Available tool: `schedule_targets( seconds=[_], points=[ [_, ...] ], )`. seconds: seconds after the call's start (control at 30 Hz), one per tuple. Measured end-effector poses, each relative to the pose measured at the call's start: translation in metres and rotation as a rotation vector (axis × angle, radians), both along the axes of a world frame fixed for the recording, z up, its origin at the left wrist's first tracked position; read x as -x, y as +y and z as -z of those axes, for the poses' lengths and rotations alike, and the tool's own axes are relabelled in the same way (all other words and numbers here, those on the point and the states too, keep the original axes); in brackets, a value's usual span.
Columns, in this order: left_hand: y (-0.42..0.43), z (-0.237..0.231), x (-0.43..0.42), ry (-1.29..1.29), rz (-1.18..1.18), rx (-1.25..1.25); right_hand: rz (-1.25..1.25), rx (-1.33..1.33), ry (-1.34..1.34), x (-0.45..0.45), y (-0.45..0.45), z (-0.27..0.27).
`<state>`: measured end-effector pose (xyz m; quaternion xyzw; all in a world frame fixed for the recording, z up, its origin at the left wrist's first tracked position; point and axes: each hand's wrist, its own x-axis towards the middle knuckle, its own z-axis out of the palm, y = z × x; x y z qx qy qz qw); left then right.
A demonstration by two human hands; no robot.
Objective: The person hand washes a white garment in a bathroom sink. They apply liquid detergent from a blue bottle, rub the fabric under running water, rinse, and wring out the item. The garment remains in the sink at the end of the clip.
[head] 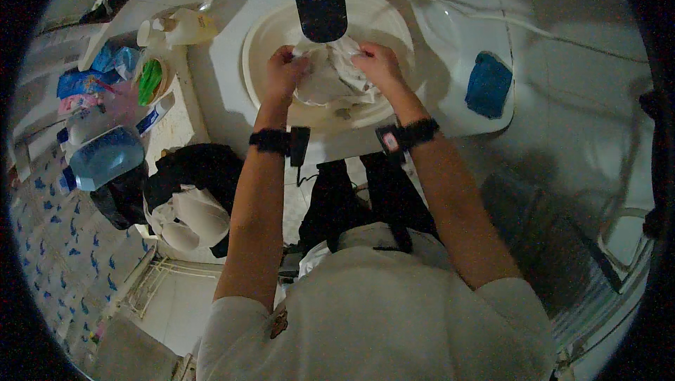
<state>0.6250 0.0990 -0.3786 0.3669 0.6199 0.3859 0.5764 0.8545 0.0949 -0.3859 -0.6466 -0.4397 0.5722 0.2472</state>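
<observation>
A wet-looking white cloth (345,67) is stretched between my two hands, over a round cream plastic basin (253,38). My left hand (287,69) grips the cloth's left side, its fingers slightly blurred. On the right side, my right hand (379,64) pinches the cloth between thumb and fingers. The basin rests on a white sink counter (221,75). A black device (319,1) juts in from the top of the view and hides the cloth's upper part and the middle of the basin's far side. Both my wrists wear black straps with small modules.
A blue cloth or sponge (489,85) lies on the counter's right end. At the left stand a bottle of yellowish liquid (192,27), a green brush (150,81) and a blue-tinted plastic container (108,156). Black clothing (203,164) and a beige bra (195,217) lie in a heap nearer me.
</observation>
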Motion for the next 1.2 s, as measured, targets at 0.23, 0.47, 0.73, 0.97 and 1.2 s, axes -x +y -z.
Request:
schedule_targets(
  seconds=[0.23, 0.47, 0.73, 0.97, 1.2],
  points=[
    [-0.051, -0.027, 0.026, 0.998, 0.546, -0.323, -0.303, -0.615, -0.532, -0.023, -0.073, -0.033],
    [-0.054, 0.025, -0.008, 1.123, 1.09, -0.268, -0.707, -0.302, -0.661, 0.032, -0.065, 0.004],
    [-0.021, 0.034, -0.003, 0.932, 1.088, -0.014, -1.053, -0.106, -0.813, 0.043, -0.015, 0.023],
    [0.02, 0.033, 0.021, 0.92, 0.653, 0.124, -0.107, -0.123, -0.516, 0.01, 0.023, 0.039],
    [0.016, 0.015, 0.01, 0.153, 0.457, -0.132, -0.234, 0.006, -0.364, 0.046, 0.027, 0.022]
  ],
)
